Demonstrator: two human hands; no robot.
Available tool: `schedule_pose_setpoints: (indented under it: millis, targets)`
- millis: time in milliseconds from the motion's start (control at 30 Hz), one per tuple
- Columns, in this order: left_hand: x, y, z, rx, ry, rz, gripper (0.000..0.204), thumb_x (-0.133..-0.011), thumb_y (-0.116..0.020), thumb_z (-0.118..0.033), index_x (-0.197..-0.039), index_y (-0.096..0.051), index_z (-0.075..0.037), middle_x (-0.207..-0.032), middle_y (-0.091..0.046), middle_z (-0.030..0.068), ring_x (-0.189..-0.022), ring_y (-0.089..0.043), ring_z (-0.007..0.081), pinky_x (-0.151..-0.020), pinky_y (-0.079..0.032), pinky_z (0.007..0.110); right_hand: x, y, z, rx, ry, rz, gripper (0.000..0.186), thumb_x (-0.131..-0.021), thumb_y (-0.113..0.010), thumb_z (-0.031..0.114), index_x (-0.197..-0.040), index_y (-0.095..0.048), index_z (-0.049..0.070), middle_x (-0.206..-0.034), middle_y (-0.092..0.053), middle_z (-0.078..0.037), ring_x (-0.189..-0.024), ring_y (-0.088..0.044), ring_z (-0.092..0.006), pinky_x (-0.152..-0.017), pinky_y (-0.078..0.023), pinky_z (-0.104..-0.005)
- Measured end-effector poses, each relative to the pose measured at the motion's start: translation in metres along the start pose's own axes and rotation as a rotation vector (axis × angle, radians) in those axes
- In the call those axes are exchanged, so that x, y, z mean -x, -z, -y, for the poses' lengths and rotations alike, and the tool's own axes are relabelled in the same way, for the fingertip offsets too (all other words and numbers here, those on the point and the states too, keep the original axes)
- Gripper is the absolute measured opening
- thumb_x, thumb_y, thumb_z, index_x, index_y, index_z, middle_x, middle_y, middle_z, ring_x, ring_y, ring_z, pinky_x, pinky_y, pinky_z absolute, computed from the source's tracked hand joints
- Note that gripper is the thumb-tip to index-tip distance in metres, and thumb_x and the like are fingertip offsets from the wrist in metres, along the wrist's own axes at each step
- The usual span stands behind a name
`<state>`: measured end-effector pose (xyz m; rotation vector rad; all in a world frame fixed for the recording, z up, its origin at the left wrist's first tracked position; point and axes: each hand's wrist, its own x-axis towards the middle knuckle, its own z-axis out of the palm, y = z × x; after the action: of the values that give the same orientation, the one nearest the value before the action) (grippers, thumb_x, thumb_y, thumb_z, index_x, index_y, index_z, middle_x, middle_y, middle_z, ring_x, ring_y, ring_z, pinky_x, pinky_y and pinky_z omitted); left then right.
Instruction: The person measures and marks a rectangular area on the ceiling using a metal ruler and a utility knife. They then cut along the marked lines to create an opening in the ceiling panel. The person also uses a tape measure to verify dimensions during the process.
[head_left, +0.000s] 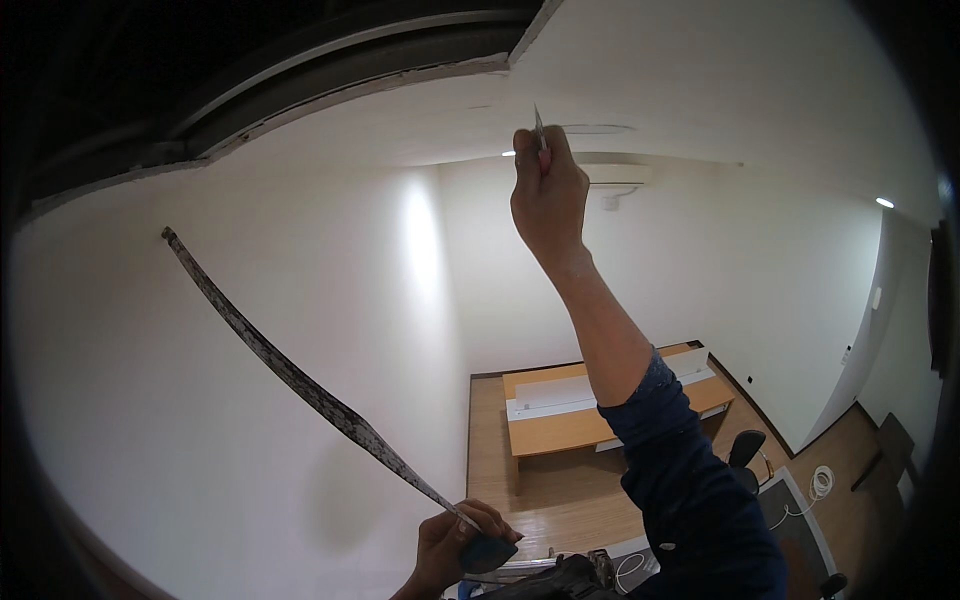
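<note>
High up by the white ceiling (720, 90), right hand (548, 190) closed, fingers folded around a small knife with a pointed grey blade and reddish handle (544, 158); tip points up. Whether it touches the ceiling, cannot tell. Near the lower edge, left hand (445, 545) also closed, thumb and fingers gripping the near end of a long, thin, mottled black-and-grey strip (285, 371). Teal rounded piece (488, 554) under those fingers; its join to the strip unclear. Strip slants up and leftward before a plain pale wall (300, 290). Dark blue sleeve (695, 490) bunched on the right forearm. Upper left: dark ceiling opening (350, 75), rough-edged. Beyond the right hand, a white air-conditioning unit (622, 175). Below, an orange-brown wooden desk (555, 435); to its right, a black chair (746, 448) and coiled white cable (814, 488).
</note>
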<state>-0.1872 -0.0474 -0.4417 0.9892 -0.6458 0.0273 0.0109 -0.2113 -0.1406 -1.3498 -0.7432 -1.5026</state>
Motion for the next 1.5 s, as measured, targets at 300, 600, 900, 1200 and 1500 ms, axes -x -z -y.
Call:
schedule_pose_setpoints:
  millis: [300,600,900,1200,1500]
  targets:
    - [0.007,0.002,0.008,-0.112,0.077,-0.107,0.043,-0.103,-0.049,-0.036,-0.090,-0.062,0.003,-0.089,-0.060,0.0172,-0.087,-0.069,0.0348,-0.086,-0.057,0.054,-0.025,-0.007,0.001,-0.037,-0.011,-0.057,0.025,-0.103,-0.054,0.019,-0.084,-0.050,0.003,-0.055,-0.046,-0.004,-0.048,-0.044,-0.0142,-0.049,-0.038,-0.0326]
    - [0.011,0.010,0.015,-0.069,0.083,-0.151,0.045,-0.102,-0.052,-0.038,-0.091,-0.062,0.004,-0.088,-0.062,0.0157,-0.087,-0.069,0.0336,-0.085,-0.057,0.053,-0.031,-0.010,-0.006,-0.068,-0.015,-0.023,0.026,-0.103,-0.053,0.021,-0.084,-0.049,0.004,-0.056,-0.047,-0.003,-0.049,-0.043,-0.0133,-0.049,-0.038,-0.0332]
    - [0.029,0.002,0.033,-0.113,0.171,-0.317,0.044,-0.102,-0.052,-0.038,-0.091,-0.061,0.003,-0.084,-0.063,0.0152,-0.079,-0.069,0.0319,-0.076,-0.059,0.048,-0.001,-0.005,-0.042,0.185,-0.037,0.013,0.016,-0.099,-0.052,0.013,-0.091,-0.049,0.000,-0.067,-0.056,-0.021,-0.066,-0.058,-0.0451,-0.056,-0.044,-0.0489]
    - [0.076,0.057,0.046,-0.246,0.045,-0.520,0.075,-0.095,-0.052,-0.061,-0.136,-0.038,0.001,-0.078,-0.063,0.0132,-0.068,-0.067,0.0261,-0.061,-0.058,0.041,0.202,0.048,-0.052,-0.044,-0.452,0.383,0.027,-0.099,-0.059,0.023,-0.083,-0.051,0.003,-0.057,-0.039,-0.005,-0.053,-0.037,-0.0150,-0.050,-0.036,-0.0328]
    - [0.117,0.124,0.050,-0.480,0.153,-0.790,0.062,-0.103,-0.041,-0.054,-0.136,-0.052,-0.003,-0.073,-0.060,0.0065,-0.061,-0.061,0.0145,-0.053,-0.051,0.028,0.351,0.088,-0.028,-0.194,-1.172,0.581,0.010,-0.092,-0.063,0.014,-0.092,-0.059,0.005,-0.077,-0.056,0.001,-0.069,-0.050,-0.0075,-0.064,-0.044,-0.0249]
